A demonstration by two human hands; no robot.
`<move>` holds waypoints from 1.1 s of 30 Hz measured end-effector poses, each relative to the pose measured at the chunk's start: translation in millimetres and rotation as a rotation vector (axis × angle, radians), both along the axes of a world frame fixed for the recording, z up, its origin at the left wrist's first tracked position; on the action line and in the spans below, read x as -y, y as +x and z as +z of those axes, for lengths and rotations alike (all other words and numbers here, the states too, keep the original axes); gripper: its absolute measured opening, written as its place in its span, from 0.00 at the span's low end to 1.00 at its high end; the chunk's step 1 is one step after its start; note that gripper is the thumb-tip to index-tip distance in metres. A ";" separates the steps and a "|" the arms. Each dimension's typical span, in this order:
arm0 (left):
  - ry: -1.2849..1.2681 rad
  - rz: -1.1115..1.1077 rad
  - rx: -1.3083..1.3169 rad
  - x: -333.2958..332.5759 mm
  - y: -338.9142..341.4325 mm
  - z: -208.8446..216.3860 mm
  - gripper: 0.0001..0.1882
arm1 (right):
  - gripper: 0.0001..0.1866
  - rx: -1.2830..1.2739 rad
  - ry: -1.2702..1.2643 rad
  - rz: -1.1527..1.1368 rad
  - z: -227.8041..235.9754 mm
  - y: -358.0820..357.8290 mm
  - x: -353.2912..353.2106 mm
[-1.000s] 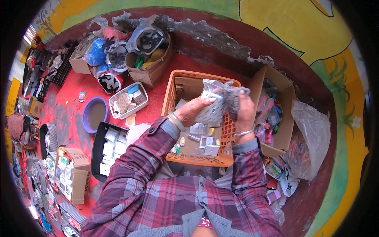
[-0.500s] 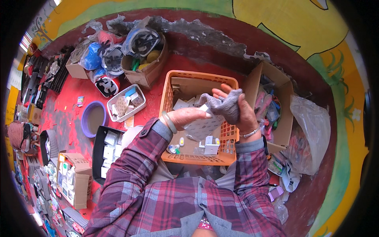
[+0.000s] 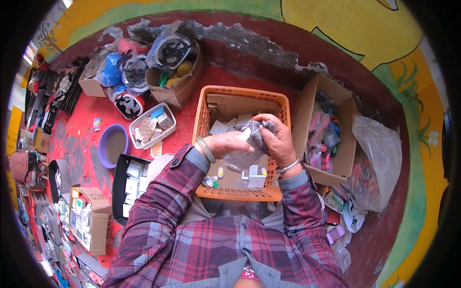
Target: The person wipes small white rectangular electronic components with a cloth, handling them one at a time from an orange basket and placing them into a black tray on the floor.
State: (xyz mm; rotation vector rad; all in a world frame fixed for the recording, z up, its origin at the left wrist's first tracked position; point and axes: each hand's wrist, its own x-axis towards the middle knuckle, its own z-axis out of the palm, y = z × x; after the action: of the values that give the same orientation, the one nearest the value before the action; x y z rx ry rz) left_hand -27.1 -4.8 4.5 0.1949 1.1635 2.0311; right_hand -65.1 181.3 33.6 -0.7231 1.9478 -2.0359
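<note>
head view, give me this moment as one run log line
left hand: holds pale packet | right hand: grips bunched grey cloth by packet | beneath: orange basket, small white items inside

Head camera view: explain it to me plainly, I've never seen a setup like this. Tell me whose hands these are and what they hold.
There is no machine here: these are a person's own bare hands. The view comes from the left of two wide fisheye cameras worn on the head, looking down, so straight edges bend near the rim.

The left hand holds a pale flat packet; the right hand grips a grey cloth close to it. Beneath is an orange basket containing small white items. A purple basin sits to the left, an open cardboard box to the right.
</note>
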 end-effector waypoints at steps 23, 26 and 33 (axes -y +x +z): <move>-0.072 -0.047 0.006 -7.8 7.3 0.7 0.25 | 0.05 -0.858 0.293 -0.478 5.5 0.2 5.5; -0.065 -0.037 0.017 -8.2 8.7 3.6 0.26 | 0.05 -0.907 0.315 -0.475 1.3 -2.4 3.2; -0.070 -0.006 0.053 -5.2 8.8 -4.8 0.33 | 0.05 -1.021 0.356 -0.489 -2.6 -7.9 -1.5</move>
State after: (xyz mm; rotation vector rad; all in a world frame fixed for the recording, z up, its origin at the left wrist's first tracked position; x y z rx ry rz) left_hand -18.3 0.5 -0.3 0.1095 1.1969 1.9752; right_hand -73.1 182.8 31.0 -1.4989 3.1912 -1.5236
